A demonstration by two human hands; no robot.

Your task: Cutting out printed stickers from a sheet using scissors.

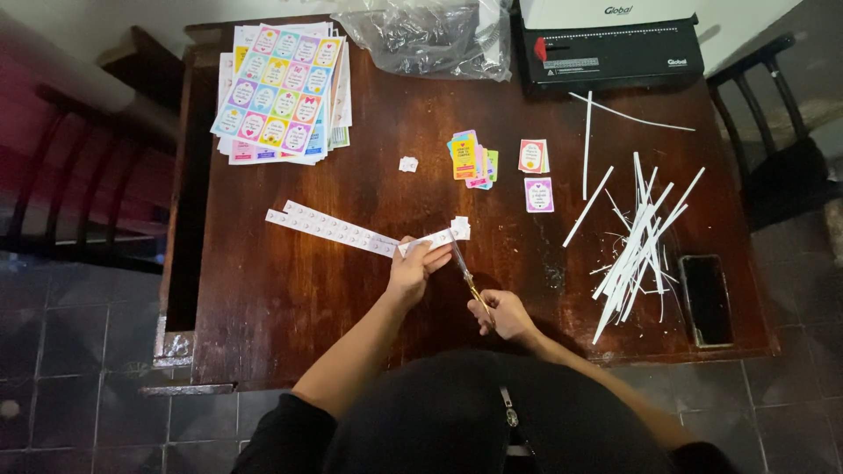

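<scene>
We grip the scissors (463, 268) in our right hand (502, 314), fingers closed on the handles, nearest our body. Just beyond the scissors, our left hand (413, 268) pinches a long white paper strip (351, 233). Farther past the scissors lie small coloured cards (474, 158), then printed sheets (281, 92).

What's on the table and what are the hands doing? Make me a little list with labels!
Left hand: holds a long white paper strip flat on the wooden table
Right hand: holds scissors, blades at the strip's end
Cut cards: small colourful pile, two more cards beside it
Uncut sheets: colourful stack at the far left corner
Trimmings: thin white slivers heaped on the right
Far edge: clear plastic bag and a black binding machine
</scene>
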